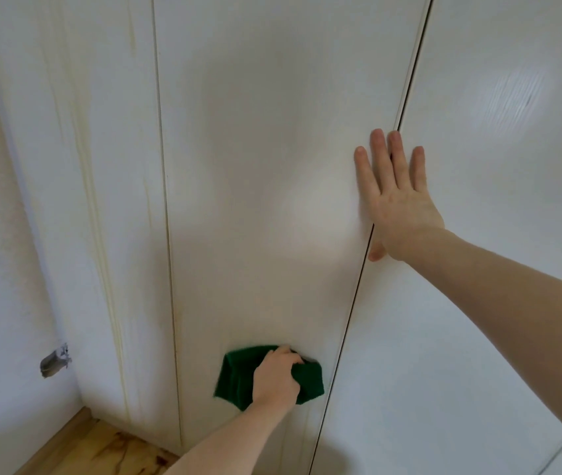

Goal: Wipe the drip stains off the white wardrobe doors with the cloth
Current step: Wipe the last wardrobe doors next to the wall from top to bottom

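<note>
The left hand grips a bunched dark green cloth, fingers curled over its top edge, and presses it flat against the lower part of the middle white wardrobe door. That low placement suggests a wiping stroke near the bottom of the panel. The right hand lies spread with straight fingers, holding nothing, across the dark vertical gap between the middle door and the right white door; it probably steadies the doors so they do not swing or rattle under the pressure of the cloth.

Yellowish drip stains run in long streaks down the left white panel and along the seam at its right edge, well apart from the cloth, so much of the job looks undone. A faint streak also shows just below the cloth.

The cloth has open door surface above it and to either side. Below, the wooden floor is close, which leaves little downward travel. A small grey metal fitting sticks out of the wall on the far left.
</note>
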